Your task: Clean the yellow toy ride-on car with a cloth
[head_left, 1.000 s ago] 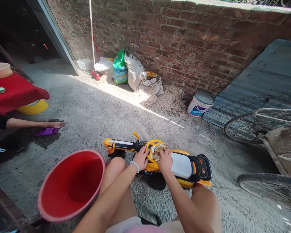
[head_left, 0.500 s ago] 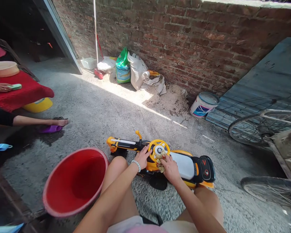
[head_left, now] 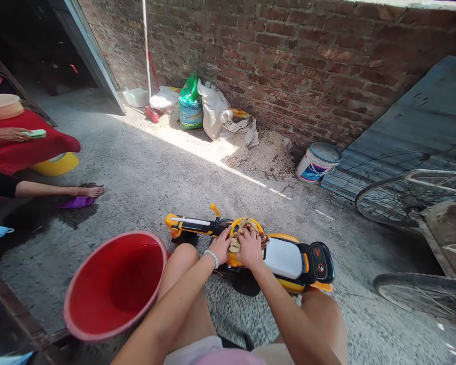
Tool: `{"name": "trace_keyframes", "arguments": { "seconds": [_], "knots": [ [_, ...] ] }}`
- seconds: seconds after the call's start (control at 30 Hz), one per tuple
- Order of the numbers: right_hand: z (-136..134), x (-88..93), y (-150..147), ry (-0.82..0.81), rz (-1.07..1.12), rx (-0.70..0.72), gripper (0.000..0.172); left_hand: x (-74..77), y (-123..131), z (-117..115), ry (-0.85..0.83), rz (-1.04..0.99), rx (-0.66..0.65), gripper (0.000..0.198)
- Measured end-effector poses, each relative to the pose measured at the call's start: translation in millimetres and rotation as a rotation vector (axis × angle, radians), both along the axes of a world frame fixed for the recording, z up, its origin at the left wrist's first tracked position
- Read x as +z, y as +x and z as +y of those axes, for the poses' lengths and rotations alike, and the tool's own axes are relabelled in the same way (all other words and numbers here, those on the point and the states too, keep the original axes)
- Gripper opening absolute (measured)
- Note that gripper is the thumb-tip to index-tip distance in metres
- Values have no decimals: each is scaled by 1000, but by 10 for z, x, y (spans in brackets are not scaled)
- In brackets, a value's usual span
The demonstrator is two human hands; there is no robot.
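Observation:
A yellow and black toy ride-on car lies on its side on the concrete in front of my knees. My right hand presses a crumpled brownish rag onto the car's yellow steering wheel, fingers closed on the cloth. My left hand, with a white bead bracelet at the wrist, grips the left rim of the steering wheel. Both of my bare knees frame the car.
A red bucket stands at my left knee. Another person's leg and hand are at the far left by a red cloth. Sacks, a sand pile and a white pail line the brick wall. Bicycle wheels are at right.
My right hand has moved the rag from the lower edge of the steering wheel up over its centre and top. My left hand stays on the wheel's left rim.

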State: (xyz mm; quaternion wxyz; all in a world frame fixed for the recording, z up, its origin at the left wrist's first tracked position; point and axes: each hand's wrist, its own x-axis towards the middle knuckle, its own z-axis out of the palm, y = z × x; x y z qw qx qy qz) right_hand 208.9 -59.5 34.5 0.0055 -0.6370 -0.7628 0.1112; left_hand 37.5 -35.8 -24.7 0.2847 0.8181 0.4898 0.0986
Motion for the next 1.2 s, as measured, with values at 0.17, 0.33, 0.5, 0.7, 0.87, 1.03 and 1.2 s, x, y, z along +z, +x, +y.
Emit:
{"name": "trace_keyframes", "arguments": {
  "seconds": [0.17, 0.33, 0.5, 0.7, 0.87, 1.03, 1.2],
  "knots": [
    [-315, 30, 99, -52, 37, 167, 49, 25, -15, -3, 16, -12, -29, 72],
    [-240, 131, 253, -58, -28, 167, 57, 58, -2, -30, -22, 50, -27, 82],
    [26, 274, 243, -113, -143, 306, 55, 54, 6, -13, -62, 66, -31, 83],
    [174, 337, 301, -116, -179, 394, 52, 4, 16, 1, -61, 39, -25, 85],
    [263, 252, 242, -80, -183, 297, 48, -30, 15, 2, -56, 30, -19, 84],
    [386, 267, 306, -87, -235, 115, 42, 11, 18, 1, -57, 66, -21, 85],
    [143, 291, 446, -119, -310, 18, 38, 83, 44, -20, -86, 101, -9, 86]
  ]
}}
